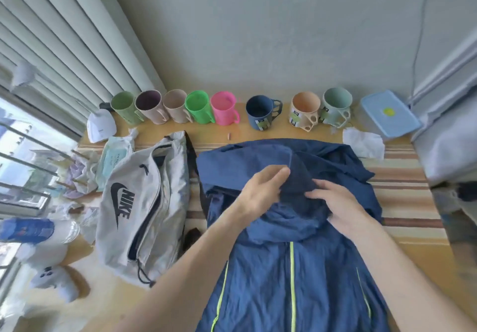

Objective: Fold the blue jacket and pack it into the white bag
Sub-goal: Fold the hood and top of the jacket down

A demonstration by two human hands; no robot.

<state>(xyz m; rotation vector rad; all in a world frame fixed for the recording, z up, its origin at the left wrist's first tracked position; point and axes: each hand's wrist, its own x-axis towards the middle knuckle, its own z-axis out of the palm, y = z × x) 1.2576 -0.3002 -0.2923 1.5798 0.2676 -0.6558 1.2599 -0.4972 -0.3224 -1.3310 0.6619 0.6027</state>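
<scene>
The blue jacket [291,275] with neon-yellow zips lies spread on the table in front of me, its hood bunched at the far end. My left hand [260,189] pinches a raised fold of hood fabric. My right hand [335,202] presses flat on the hood just to the right, fingers apart and pointing left. The white bag [144,200] with a black logo lies to the left of the jacket, its long dark zip open.
A row of several coloured mugs [260,112] lines the table's far edge. A blue-lidded box [389,116] and crumpled tissue [364,143] sit at the far right. A wipes pack [113,156], a bottle [33,228] and clutter lie left of the bag.
</scene>
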